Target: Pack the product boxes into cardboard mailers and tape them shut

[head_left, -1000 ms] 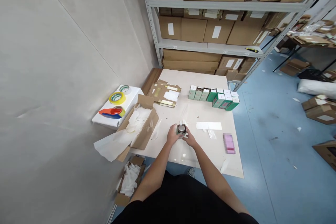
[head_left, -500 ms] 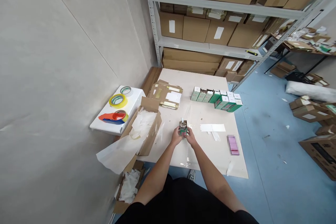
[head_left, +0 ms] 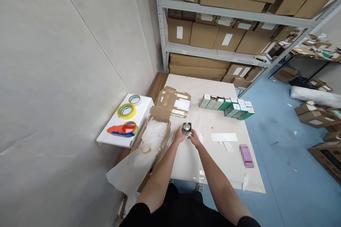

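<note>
A small open carton point(head_left: 183, 130) is upright over the table, a round, shiny metal-topped item point(head_left: 187, 127) showing in its mouth and a pale flap raised at the far side. My left hand point(head_left: 179, 136) is closed around the carton's left side. Close to its lower right corner is my right hand point(head_left: 195, 138), fingers bent and apart; whether the fingertips touch the carton is hard to tell. Further back on the right stand several green-and-white boxes point(head_left: 228, 105) in rows, a few with open tops.
Left of my arms, a long cardboard box point(head_left: 164, 138) holds white wrapping sheets. Tape rolls and a red-and-blue tape dispenser point(head_left: 121, 129) lie on a white stand point(head_left: 106, 135). Flattened cardboard point(head_left: 167, 100), white labels point(head_left: 223, 137) and a pink blurred item point(head_left: 246, 156) lie on the table. Shelves point(head_left: 218, 52) rise behind.
The carton has turned, so its metal-topped item faces me more and its green front is hidden. My right hand has loosened from the carton's side. The camera view has shifted.
</note>
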A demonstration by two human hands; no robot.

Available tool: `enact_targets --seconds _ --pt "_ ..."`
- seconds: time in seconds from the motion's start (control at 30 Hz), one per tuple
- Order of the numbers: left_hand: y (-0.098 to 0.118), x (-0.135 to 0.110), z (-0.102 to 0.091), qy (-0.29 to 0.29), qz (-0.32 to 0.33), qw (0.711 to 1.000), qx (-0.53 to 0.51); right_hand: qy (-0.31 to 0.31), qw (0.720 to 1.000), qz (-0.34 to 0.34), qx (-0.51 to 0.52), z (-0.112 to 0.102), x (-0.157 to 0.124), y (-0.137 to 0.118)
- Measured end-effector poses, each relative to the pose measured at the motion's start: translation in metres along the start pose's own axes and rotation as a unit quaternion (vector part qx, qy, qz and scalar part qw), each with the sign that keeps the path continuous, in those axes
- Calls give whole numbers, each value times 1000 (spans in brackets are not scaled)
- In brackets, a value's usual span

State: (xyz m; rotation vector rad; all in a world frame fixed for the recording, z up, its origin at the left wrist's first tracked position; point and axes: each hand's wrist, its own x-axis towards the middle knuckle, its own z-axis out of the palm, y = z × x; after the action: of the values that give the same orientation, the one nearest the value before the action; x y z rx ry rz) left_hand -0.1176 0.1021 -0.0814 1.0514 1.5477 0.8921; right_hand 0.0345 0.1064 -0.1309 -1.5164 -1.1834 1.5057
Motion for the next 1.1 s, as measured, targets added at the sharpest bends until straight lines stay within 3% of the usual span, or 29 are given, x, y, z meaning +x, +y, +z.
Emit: enact_targets --seconds 0.33,0.67,0.9,1.1 --pt "25 -8 -17 18 23 999 13 76 996 -45 -30 4 -14 -28" --pt "65 -32 -65 49 105 993 -16 105 987 -110 -51 31 -35 -74" --pt "82 -62 -116 122 188 971 -89 94 977 -190 -25 84 -38 -116" --pt "72 -97 -185 216 234 942 -104 16 957 -282 -74 161 -50 -146"
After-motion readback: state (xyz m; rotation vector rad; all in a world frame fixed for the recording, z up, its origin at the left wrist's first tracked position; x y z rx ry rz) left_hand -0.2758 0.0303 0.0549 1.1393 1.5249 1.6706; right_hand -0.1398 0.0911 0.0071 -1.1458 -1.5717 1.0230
